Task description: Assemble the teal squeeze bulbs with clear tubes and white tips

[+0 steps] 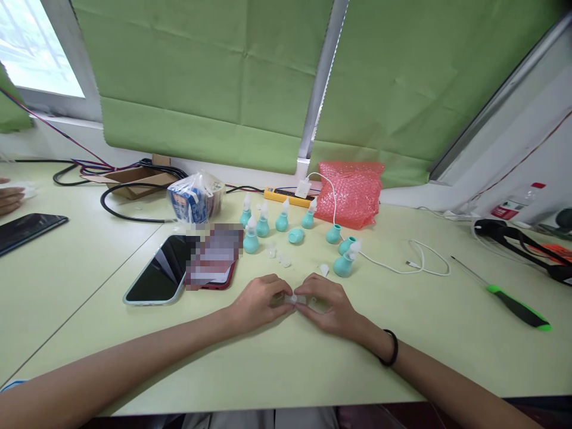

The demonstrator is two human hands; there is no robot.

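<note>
My left hand [263, 302] and my right hand [326, 302] meet low over the table, their fingertips pinched around a small clear plastic piece [294, 298]. The fingers cover much of it, so its full shape is hidden. Just beyond lie loose translucent parts [285, 260] and a small white tip [324, 270]. Several teal squeeze bulbs stand farther back, many with clear pointed nozzles, such as one bulb [251, 242] on the left and another bulb [342, 266] on the right. One teal bulb [295, 236] lies on its side without a nozzle.
Left of my hands lie a phone [156, 274] and a red-cased phone [226, 280]. A bagged blue package [192, 199], yellow power strip [272, 193] and pink bubble wrap [351, 193] line the back. A screwdriver [518, 307] lies right; another person's hand [9, 198] shows far left.
</note>
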